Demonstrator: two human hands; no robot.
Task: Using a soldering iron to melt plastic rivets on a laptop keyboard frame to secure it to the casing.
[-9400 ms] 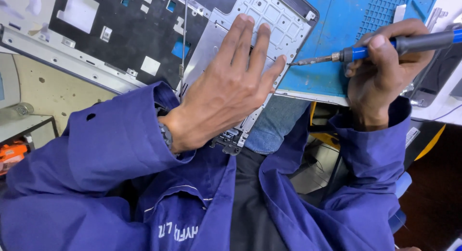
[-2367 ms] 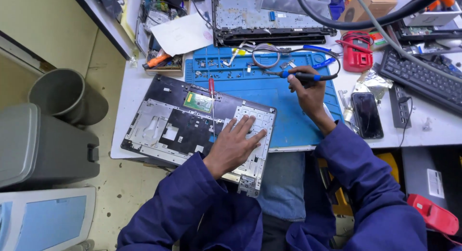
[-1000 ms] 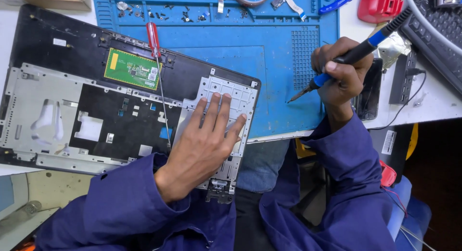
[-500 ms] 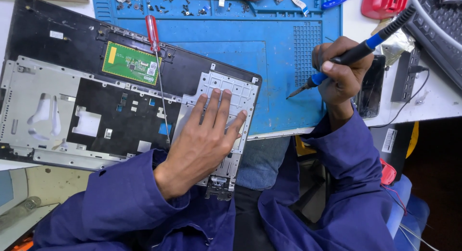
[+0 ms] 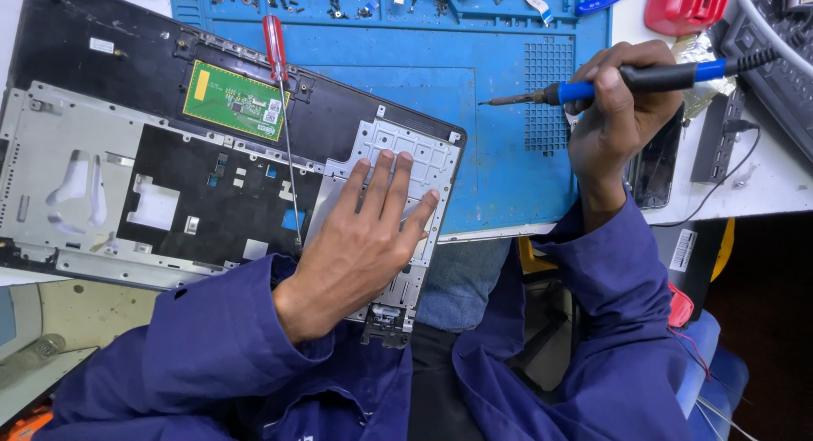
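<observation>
My left hand [image 5: 360,242] lies flat and open on the silver plate [image 5: 398,174] at the right end of the laptop shell [image 5: 127,153], which hangs over the near edge of the desk [image 5: 754,195]. The shell looks light, thin and brittle, so I press on the metal. My right hand [image 5: 622,102] has its grip closed around the soldering iron [image 5: 627,79], held by its blue handle above the blue mat [image 5: 423,94].

white label [image 5: 103,45] – laptop shell's [image 5: 76,77] corner
</observation>
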